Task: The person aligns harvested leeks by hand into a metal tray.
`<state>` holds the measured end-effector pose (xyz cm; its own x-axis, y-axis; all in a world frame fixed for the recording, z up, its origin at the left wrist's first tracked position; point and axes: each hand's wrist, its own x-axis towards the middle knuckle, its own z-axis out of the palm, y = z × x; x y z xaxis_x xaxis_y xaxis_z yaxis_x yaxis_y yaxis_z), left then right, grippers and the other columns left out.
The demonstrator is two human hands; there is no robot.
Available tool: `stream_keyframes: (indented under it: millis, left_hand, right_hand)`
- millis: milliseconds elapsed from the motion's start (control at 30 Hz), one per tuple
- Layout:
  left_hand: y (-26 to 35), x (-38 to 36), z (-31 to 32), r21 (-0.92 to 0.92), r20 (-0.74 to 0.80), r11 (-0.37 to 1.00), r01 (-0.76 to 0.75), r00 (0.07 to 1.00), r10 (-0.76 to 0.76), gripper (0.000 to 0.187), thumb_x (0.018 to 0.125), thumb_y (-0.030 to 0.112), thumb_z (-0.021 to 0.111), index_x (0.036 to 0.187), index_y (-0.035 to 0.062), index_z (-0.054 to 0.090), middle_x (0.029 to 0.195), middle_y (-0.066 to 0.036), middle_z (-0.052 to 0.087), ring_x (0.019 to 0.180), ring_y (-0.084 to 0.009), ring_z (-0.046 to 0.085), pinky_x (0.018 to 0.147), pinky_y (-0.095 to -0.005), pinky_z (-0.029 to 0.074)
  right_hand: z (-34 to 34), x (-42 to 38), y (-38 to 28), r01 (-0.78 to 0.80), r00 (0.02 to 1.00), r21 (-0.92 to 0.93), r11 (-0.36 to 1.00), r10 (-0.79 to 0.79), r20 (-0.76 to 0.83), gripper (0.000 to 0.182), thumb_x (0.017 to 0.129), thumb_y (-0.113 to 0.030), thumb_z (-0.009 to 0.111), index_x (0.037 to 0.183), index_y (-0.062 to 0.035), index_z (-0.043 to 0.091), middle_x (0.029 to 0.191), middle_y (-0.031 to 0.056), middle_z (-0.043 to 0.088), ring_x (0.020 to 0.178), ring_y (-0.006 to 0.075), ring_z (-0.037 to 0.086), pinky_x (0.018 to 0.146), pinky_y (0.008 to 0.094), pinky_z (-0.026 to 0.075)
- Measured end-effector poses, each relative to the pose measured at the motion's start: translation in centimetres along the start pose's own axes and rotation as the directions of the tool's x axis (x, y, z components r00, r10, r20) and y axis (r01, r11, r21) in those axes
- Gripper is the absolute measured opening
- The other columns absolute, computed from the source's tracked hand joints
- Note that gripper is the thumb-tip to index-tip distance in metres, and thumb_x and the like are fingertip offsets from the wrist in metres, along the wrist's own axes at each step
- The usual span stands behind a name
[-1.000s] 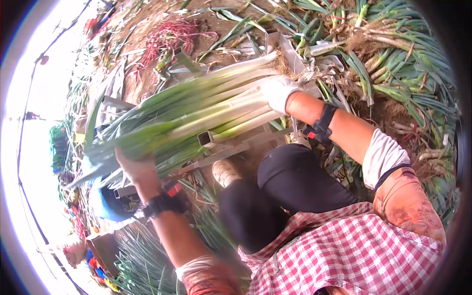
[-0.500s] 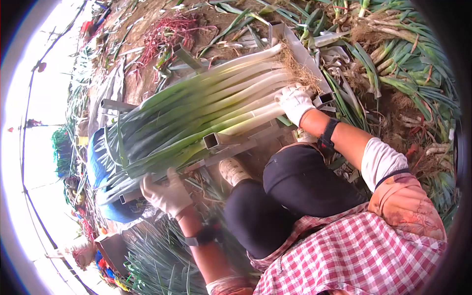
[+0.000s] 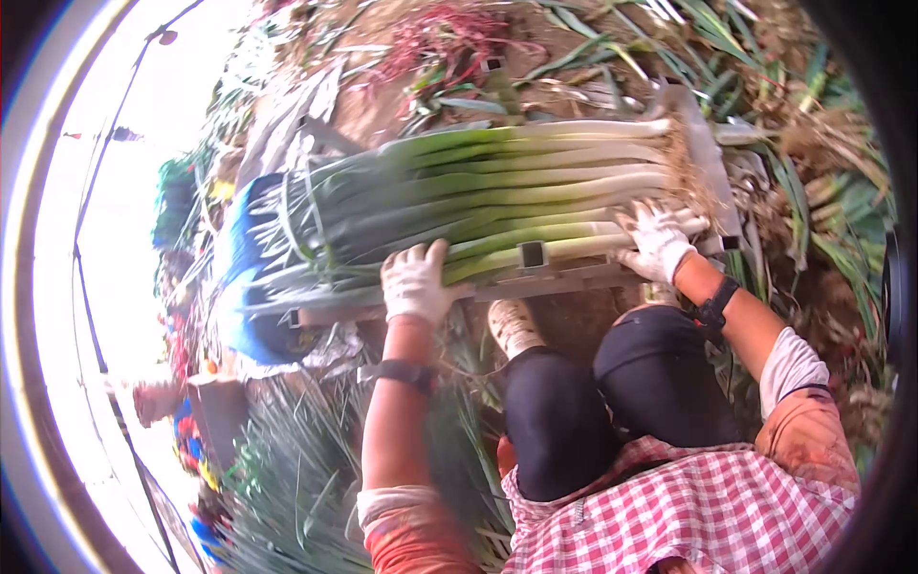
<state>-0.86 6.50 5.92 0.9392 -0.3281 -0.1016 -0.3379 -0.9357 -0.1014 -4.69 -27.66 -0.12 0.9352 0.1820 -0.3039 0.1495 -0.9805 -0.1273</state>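
Observation:
A row of long green onions (image 3: 574, 177) lies side by side in a metal rack (image 3: 574, 284) with square-tube posts. Their white stalks and roots point right, against a flat end plate (image 3: 703, 143); the green leaves fan out left. My gloved left hand (image 3: 417, 284) is at the near edge of the leaves, fingers spread and thumb apart. Near the root end, my gloved right hand (image 3: 658, 239) lies over the nearest white stalks with its fingers spread. Neither hand is closed round a stalk.
Blue plastic (image 3: 253, 277) sits under the leaf tips. Below left is a big heap of green onions (image 3: 316, 469). More onions with roots (image 3: 832, 182) lie on the right. Red string (image 3: 449, 38) is piled on the soil beyond the rack. My knees (image 3: 660, 383) are close to the rack.
The view has turned, so the rack now lies nearly level. My left hand has moved right along the near edge of the leaves. My right hand stays by the root end, fingers now more spread.

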Motion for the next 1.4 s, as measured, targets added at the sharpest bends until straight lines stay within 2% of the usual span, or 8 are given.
stream_keyframes:
  millis: [200,533,667,833,900,1067,1233,1400]
  left_hand:
    - [-4.5,1.3,0.0,-0.381,-0.151,0.909,0.169,0.959,-0.242,0.037,0.082,0.046,0.052,0.09,0.0107,0.063,0.088,-0.014,0.064,0.09,-0.0308,0.058,0.095,-0.0435,0.035]
    - [-11.9,4.4,-0.8,-0.176,0.191,0.169,0.97,0.202,-0.961,0.06,0.084,0.043,0.046,0.128,0.0023,0.039,0.132,-0.02,0.039,0.121,-0.0323,0.04,0.101,-0.0434,0.028]
    - [-12.9,5.6,2.5,0.039,0.268,0.169,0.985,0.153,-0.951,0.06,0.086,0.048,0.035,0.125,0.0041,0.05,0.133,-0.012,0.045,0.123,-0.0285,0.043,0.098,-0.0401,0.036]
    - [-9.0,2.8,-3.1,-0.073,0.177,0.561,0.825,0.564,-0.807,0.057,0.079,0.048,0.042,0.117,0.0083,0.057,0.121,-0.017,0.054,0.109,-0.0309,0.054,0.089,-0.0392,0.043]
    - [-7.0,-1.2,-1.5,-0.271,-0.233,0.831,0.486,0.804,-0.546,0.053,0.081,0.044,0.049,0.12,0.0079,0.053,0.122,-0.017,0.052,0.111,-0.0292,0.052,0.092,-0.0362,0.041]
    - [-4.1,-20.7,-0.5,-0.602,-0.211,0.77,0.211,0.888,-0.408,0.037,0.085,0.029,0.055,0.114,0.0054,0.056,0.114,-0.016,0.057,0.105,-0.0282,0.055,0.09,-0.0327,0.042]
    - [1.5,-43.2,11.2,-0.448,0.323,0.348,0.824,0.511,-0.797,0.035,0.082,0.032,0.054,0.106,0.0084,0.061,0.106,-0.017,0.06,0.101,-0.0326,0.055,0.086,-0.0399,0.044]
    - [13.8,-52.4,19.4,-0.039,0.803,-0.054,0.998,-0.001,-0.596,0.073,0.069,0.029,0.064,0.133,0.0082,0.035,0.134,-0.018,0.039,0.122,-0.0306,0.04,0.101,-0.036,0.035]
  right_hand:
    - [3.5,0.2,1.3,0.137,0.957,-0.048,0.989,-0.145,-0.251,0.064,0.079,-0.048,0.054,0.133,-0.0176,0.037,0.133,0.0167,0.036,0.123,0.036,0.032,0.104,0.0496,0.021]
    - [3.6,0.5,1.4,0.171,0.925,-0.114,0.979,-0.199,-0.324,0.066,0.077,-0.051,0.051,0.131,-0.0165,0.039,0.129,0.0164,0.037,0.119,0.0358,0.034,0.102,0.05,0.023]
    - [3.4,0.5,0.9,0.163,0.922,-0.128,0.978,-0.197,-0.333,0.064,0.078,-0.048,0.051,0.131,-0.0129,0.04,0.129,0.0191,0.036,0.119,0.0383,0.034,0.1,0.051,0.023]
    - [4.7,1.5,2.1,0.059,0.992,-0.306,0.95,-0.089,-0.086,0.065,0.085,-0.048,0.045,0.136,-0.0097,0.032,0.136,0.0212,0.031,0.126,0.0385,0.029,0.103,0.0518,0.022]
    - [0.4,0.5,-2.4,-0.118,0.99,-0.337,0.934,0.135,0.03,0.066,0.085,-0.048,0.046,0.139,-0.0149,0.027,0.139,0.0203,0.028,0.127,0.0378,0.028,0.104,0.0505,0.023]
    - [4.3,2.8,4.3,0.207,0.963,-0.12,0.971,-0.224,-0.148,0.06,0.089,-0.041,0.046,0.139,-0.0156,0.026,0.137,0.0192,0.033,0.125,0.0373,0.032,0.104,0.0436,0.027]
    - [3.8,3.0,3.1,0.306,0.932,-0.168,0.937,-0.331,-0.145,0.056,0.09,-0.038,0.045,0.138,-0.013,0.03,0.136,0.0186,0.036,0.125,0.0347,0.035,0.103,0.0404,0.028]
    - [4.1,3.2,1.6,0.335,0.934,-0.213,0.918,-0.353,-0.055,0.056,0.09,-0.038,0.045,0.138,-0.0126,0.03,0.135,0.0184,0.037,0.125,0.0342,0.035,0.103,0.04,0.029]
